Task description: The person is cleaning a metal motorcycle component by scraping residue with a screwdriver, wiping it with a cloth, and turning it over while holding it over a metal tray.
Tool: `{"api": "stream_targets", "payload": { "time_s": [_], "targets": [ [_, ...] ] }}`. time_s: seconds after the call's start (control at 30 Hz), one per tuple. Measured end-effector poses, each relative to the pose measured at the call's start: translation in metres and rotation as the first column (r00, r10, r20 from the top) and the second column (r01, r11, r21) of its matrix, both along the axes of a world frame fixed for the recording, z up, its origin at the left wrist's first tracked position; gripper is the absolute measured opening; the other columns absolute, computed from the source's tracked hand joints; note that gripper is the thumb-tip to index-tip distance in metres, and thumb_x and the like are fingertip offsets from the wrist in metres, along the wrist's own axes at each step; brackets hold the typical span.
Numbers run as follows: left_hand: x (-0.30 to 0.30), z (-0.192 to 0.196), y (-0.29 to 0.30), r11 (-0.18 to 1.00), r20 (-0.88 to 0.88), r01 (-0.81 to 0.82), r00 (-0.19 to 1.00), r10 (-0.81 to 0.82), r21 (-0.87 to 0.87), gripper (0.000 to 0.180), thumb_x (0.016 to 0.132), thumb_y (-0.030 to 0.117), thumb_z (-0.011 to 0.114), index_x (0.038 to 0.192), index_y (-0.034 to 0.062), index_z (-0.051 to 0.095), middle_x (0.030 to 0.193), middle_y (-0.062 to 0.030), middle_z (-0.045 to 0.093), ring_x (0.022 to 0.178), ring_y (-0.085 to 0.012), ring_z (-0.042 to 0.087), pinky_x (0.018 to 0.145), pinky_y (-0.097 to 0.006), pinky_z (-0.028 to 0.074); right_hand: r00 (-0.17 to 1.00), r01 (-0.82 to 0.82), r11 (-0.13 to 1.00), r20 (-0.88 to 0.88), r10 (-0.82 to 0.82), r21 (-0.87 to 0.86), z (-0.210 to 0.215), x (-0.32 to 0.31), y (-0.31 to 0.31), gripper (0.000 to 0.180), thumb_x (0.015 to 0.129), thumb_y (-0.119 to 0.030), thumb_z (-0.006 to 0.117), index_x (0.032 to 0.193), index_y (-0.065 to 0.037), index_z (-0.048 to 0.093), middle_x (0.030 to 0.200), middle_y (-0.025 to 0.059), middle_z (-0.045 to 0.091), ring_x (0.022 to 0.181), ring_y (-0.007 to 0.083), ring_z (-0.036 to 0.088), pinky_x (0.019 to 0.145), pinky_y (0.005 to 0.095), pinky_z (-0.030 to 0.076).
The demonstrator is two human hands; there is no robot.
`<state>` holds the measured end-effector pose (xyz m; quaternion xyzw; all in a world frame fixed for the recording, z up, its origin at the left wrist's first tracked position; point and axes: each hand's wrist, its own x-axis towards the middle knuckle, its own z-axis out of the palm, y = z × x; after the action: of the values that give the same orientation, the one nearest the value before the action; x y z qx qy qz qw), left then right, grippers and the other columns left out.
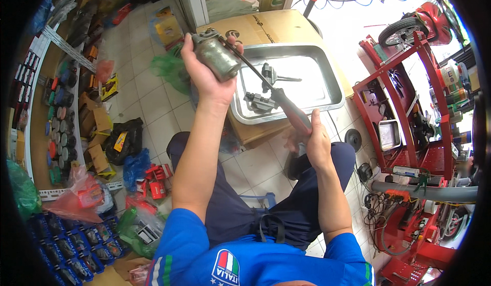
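Observation:
My left hand (209, 74) is wrapped round a worn, greenish-grey metal cylinder (219, 58) with a fitting on its upper end, held tilted beside the tray. A screwdriver (294, 113) with a dark and red handle slants from my right hand (318, 144) up to that fitting; the exact spot its tip touches is hard to see. The handle's end lies between my right thumb and fingers, which are partly blurred. Below the shaft, a shiny metal tray (307, 99) holds a dark metal part with a rod (270, 76) and a second dark metal part (261, 102).
The tray rests on a cardboard box (281, 25) in front of my knees. Red metal shelving (404, 107) with tools stands at right. On the left are a rack of round containers (62, 117), a black bag (125, 142) and packaged goods on the tiled floor (148, 94).

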<state>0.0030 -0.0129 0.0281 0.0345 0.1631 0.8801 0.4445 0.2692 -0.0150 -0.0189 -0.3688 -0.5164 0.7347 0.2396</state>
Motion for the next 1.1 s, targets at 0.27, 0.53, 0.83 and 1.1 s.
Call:
{"api": "stream_targets", "payload": {
  "time_s": [0.27,0.53,0.83,1.1],
  "targets": [
    [-0.006,-0.011,0.003,0.999,-0.151,-0.033,0.988,0.032,-0.006,0.048,0.096,0.051,0.052,0.095,0.0038,0.062,0.081,-0.0153,0.064,0.073,-0.03,0.062,0.074,-0.042,0.052,0.981,0.193,0.897,-0.079,-0.176,0.397,-0.011,-0.019,-0.01,0.055,0.111,-0.04,0.039,0.146,0.002,0.04,0.111,0.017,0.067,0.083,0.0151,0.065,0.066,0.0298,0.054],
    [0.002,0.003,-0.001,0.998,0.011,-0.046,0.999,0.047,-0.033,0.049,0.096,0.051,0.052,0.097,0.0037,0.061,0.084,-0.0132,0.064,0.083,-0.0286,0.064,0.079,-0.044,0.053,0.997,0.072,0.984,-0.049,-0.064,0.165,0.0,-0.005,-0.004,0.054,0.111,-0.042,0.036,0.126,0.006,0.057,0.097,0.0147,0.067,0.071,0.0181,0.066,0.066,0.032,0.056],
    [-0.007,-0.012,0.0,1.0,-0.136,0.027,0.99,-0.027,-0.001,0.05,0.096,0.052,0.051,0.096,0.0038,0.061,0.083,-0.0139,0.064,0.081,-0.029,0.063,0.078,-0.042,0.052,0.99,0.128,0.966,-0.079,-0.113,0.226,-0.006,-0.005,0.001,0.04,0.107,-0.028,0.051,0.133,0.001,0.047,0.105,0.0157,0.069,0.087,0.0186,0.067,0.071,0.035,0.057],
    [0.0,0.001,0.002,0.998,0.025,-0.064,0.998,0.065,-0.026,0.048,0.096,0.05,0.054,0.1,0.0031,0.059,0.087,-0.015,0.064,0.083,-0.0289,0.063,0.081,-0.044,0.052,0.993,0.08,0.973,-0.102,-0.059,0.218,0.004,-0.004,0.001,0.035,0.107,-0.026,0.05,0.12,0.006,0.054,0.105,0.015,0.069,0.08,0.019,0.068,0.072,0.0314,0.058]
  ]
}}
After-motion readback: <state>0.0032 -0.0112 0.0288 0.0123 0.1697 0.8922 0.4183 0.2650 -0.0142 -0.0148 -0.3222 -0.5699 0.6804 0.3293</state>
